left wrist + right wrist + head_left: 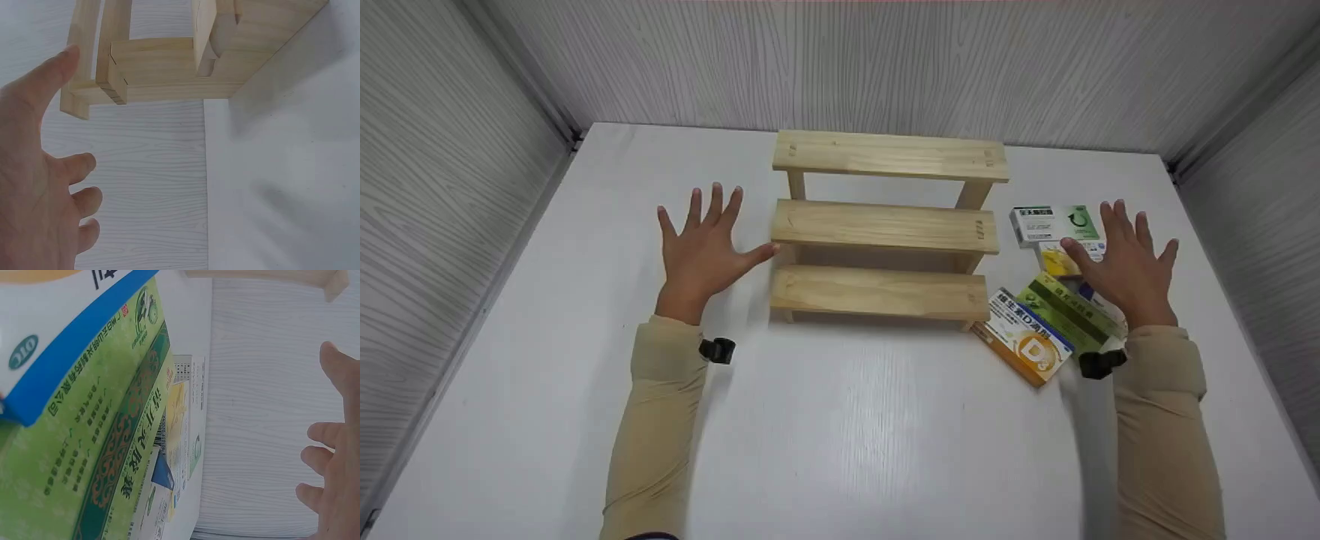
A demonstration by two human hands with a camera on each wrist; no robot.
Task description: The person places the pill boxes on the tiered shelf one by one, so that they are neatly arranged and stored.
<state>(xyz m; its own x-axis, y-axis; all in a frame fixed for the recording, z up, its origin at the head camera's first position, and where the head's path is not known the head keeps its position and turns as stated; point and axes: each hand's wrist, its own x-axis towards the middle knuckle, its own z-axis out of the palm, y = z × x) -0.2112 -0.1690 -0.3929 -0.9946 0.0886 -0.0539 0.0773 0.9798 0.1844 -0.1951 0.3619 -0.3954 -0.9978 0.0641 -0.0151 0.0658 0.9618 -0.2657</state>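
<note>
My left hand point(703, 255), fingers spread and holding nothing, is at the left side of a three-step wooden rack point(885, 226). Its thumb points at the rack's middle step; whether they touch I cannot tell. Over the medicine boxes at the right is my right hand point(1132, 270), also spread and without anything in it. Below it lie an orange and white vitamin D box point(1030, 337), a green medicine box point(107, 422), a yellow and white box point(1057, 261) and a white and green box point(1054, 223). Another box, white with dark blue point(1102, 306), is partly hidden by that hand.
A white table point(870, 442) carries the rack and the boxes. Grey wood-grained panels point(870, 67) stand behind it and along both sides. Each wrist wears a small black camera mount, one on the left sleeve point(717, 350), one on the right sleeve point(1102, 364).
</note>
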